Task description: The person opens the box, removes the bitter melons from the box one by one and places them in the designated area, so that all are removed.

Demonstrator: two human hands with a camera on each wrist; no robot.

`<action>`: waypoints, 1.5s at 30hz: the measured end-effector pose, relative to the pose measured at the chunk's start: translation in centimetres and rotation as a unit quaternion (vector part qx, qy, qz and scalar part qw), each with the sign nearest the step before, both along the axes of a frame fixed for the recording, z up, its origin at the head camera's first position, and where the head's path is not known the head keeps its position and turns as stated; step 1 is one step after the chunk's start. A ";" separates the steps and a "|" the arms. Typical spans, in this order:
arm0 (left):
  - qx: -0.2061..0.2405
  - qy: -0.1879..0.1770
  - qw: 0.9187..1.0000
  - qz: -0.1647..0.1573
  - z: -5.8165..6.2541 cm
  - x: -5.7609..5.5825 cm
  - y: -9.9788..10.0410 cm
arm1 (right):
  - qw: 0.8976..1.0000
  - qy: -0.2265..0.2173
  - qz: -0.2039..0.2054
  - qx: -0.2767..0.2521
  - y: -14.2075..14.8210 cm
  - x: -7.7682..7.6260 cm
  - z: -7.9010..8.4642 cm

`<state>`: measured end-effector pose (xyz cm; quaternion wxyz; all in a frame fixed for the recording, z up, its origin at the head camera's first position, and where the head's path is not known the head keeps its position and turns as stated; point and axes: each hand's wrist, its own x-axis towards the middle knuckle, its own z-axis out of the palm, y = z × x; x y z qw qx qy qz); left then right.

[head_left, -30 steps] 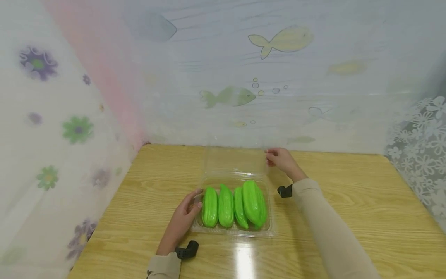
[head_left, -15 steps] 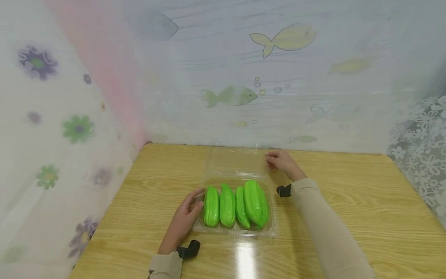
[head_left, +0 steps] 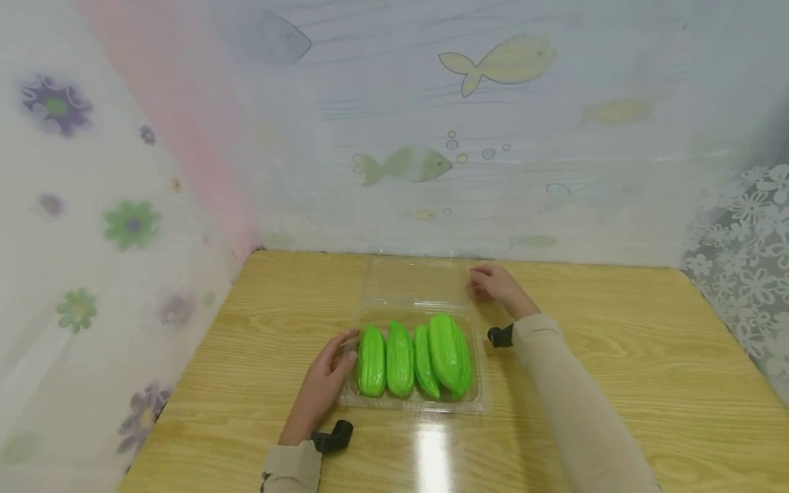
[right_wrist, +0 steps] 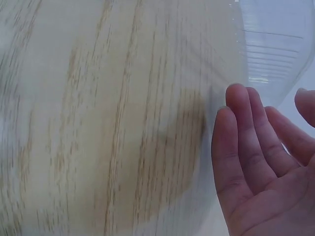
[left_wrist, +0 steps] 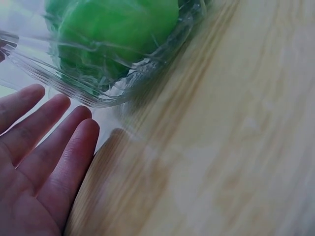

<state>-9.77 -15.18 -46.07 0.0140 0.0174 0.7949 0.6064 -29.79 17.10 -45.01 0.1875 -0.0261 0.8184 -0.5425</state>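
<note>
A clear plastic clamshell box (head_left: pixel 420 405) lies on the table, its hinged lid (head_left: pixel 413 282) folded back toward the wall. Several glossy green ridged vegetables (head_left: pixel 401 359), like stubby cucumbers, lie side by side in the base; the rightmost ones overlap. My left hand (head_left: pixel 323 376) is at the box's left side, thumb and fingers apart. In the left wrist view its straight fingertips are close beneath the box rim (left_wrist: pixel 74 96); contact is unclear. Beside the lid's right edge is my right hand (head_left: pixel 498 287), holding nothing, its fingers (right_wrist: pixel 246 142) extended in the right wrist view.
The wood-grain table (head_left: pixel 616 363) meets a wall sheet (head_left: pixel 339 205) printed with fish at the back. A flower-print sheet (head_left: pixel 92 274) hangs at the left, and a white lacy flower pattern (head_left: pixel 752 267) at the right. Black wrist mounts (head_left: pixel 333 437) sit on both wrists.
The lid has tipped further back and down toward the table. My right hand, earlier at the lid's edge, now has looser fingers beside it. The left hand has barely moved.
</note>
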 end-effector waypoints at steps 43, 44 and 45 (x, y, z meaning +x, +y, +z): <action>-0.028 0.025 0.999 0.003 0.5 2.9 1.1 | 0.980 0.161 0.053 -0.101 2.4 14.9 5.9; -0.030 0.024 0.999 0.002 0.7 2.9 1.2 | 0.980 0.161 0.052 -0.105 2.3 15.2 5.8; -0.031 0.022 0.999 0.002 0.4 2.9 1.2 | 0.980 0.162 0.049 -0.108 2.2 15.6 5.7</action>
